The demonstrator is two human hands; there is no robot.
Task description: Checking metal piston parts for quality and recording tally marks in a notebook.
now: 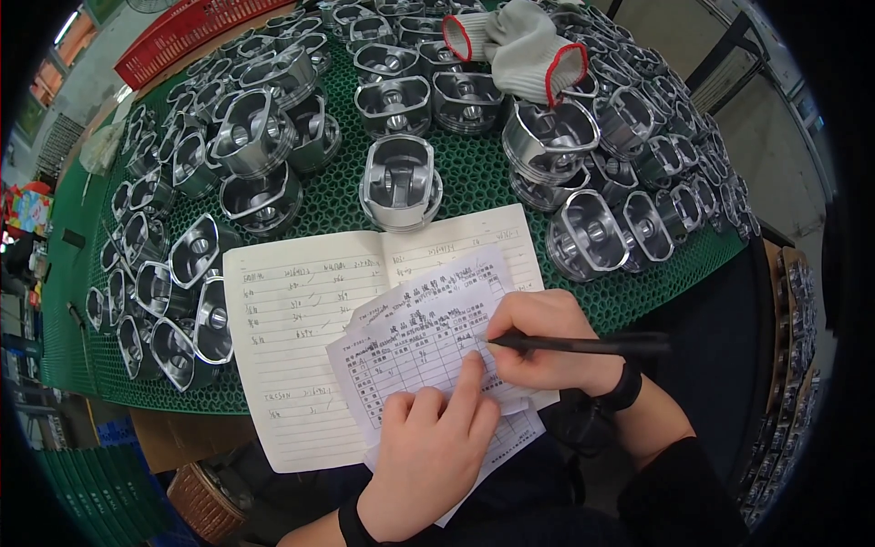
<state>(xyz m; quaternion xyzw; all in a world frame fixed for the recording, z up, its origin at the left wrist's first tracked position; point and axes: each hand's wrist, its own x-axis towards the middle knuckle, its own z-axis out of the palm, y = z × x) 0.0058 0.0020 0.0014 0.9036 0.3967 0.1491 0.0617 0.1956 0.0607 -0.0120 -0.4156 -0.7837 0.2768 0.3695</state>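
An open lined notebook (283, 392) with handwriting lies at the near edge of the table. Several loose printed forms (360, 351) with tables rest overlapped on its right page. My right hand (547, 342) grips a black pen (602, 345), its tip down at the top form's right side. Flat on the lower part of that form lies my left hand (433, 456), fingers spread, the index fingertip close to the pen tip. Just beyond the notebook stands a single metal piston (399, 187).
Many metal pistons (583, 242) crowd the green honeycomb mat (328, 196) on the left, right and far side. White gloves with red cuffs (529, 55) lie on pistons at the back. A red plastic crate (196, 41) is at far left; a wicker basket (205, 501) sits below the table.
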